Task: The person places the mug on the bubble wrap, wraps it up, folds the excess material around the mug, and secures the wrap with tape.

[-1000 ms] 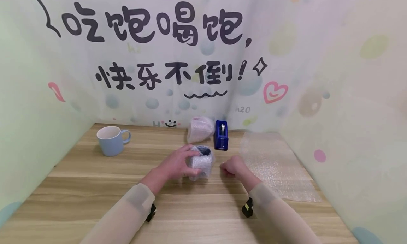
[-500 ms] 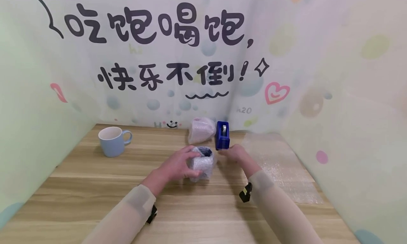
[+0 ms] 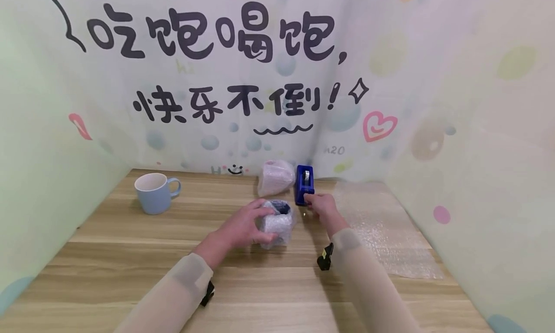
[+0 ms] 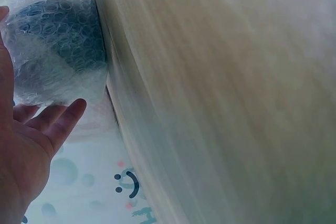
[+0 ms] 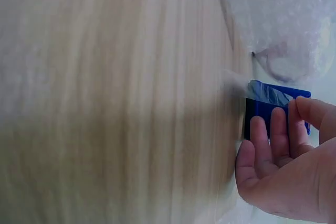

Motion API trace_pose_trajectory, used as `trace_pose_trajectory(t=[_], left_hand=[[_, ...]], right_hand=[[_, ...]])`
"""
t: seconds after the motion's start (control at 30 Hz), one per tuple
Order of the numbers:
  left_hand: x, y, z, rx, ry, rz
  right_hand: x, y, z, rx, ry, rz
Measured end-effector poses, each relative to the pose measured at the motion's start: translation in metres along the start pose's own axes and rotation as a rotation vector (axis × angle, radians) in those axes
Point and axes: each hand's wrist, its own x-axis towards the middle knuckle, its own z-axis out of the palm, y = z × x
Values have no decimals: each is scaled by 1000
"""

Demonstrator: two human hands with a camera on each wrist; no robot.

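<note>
From my remote station I record a wood-grain table [image 3: 130, 285] set against a printed wall hanging [image 3: 191, 147], with plain-sided walls left and right. The wrapped bundle [image 3: 278, 228], bubble wrap around something dark blue, appears to rest near the middle of the table. The left hand [image 3: 244, 225] grips it, thumb on the near side and fingers around the far side; I judge this hold is meant to steady it and keep the wrap from loosening. The right hand [image 3: 323, 206] is at the near end of the tape dispenser [image 3: 305, 184], thumb and forefinger closed together; on the right wrist view they appear to pinch the clear tape strip [image 5: 270, 96], the remaining fingers curled. The dispenser probably sits there for easy reach. I note a second wrapped bundle [image 3: 277, 178] beside the dispenser, a blue mug [image 3: 153, 194] well apart at left, and a bubble-wrap sheet [image 3: 392, 239] lying flat at right. Orientation: the held bundle's dark mouth faces upward, its axis roughly upright; I cannot establish a clear long axis. The dispenser's long axis runs front to back, tape end toward the person.
</note>
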Motion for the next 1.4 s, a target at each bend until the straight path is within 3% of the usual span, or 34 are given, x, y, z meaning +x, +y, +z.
trace_pose_trajectory(t=[0.27, 0.47, 0.77, 0.93, 1.1, 1.27, 1.4], left_hand=[[1, -1, -1, 2, 9, 28], [1, -1, 1, 21, -14, 17], [-2, -1, 0, 41, -15, 25], [-4, 2, 0, 18, -28, 12], [-4, 3, 0, -23, 6, 34], [-4, 2, -1, -40, 33, 44], [-3, 1, 0, -33, 42, 48]], right_hand=[[4, 5, 0, -114, -5, -10], [-5, 2, -14, 25, -123, -31], [-26, -9, -25, 205, -173, -203], [-50, -22, -33, 278, -220, -297], [-88, -52, -41, 298, -304, -358], [-123, -77, -36, 307, -406, -356], [-137, -84, -20, 309, -441, -338]])
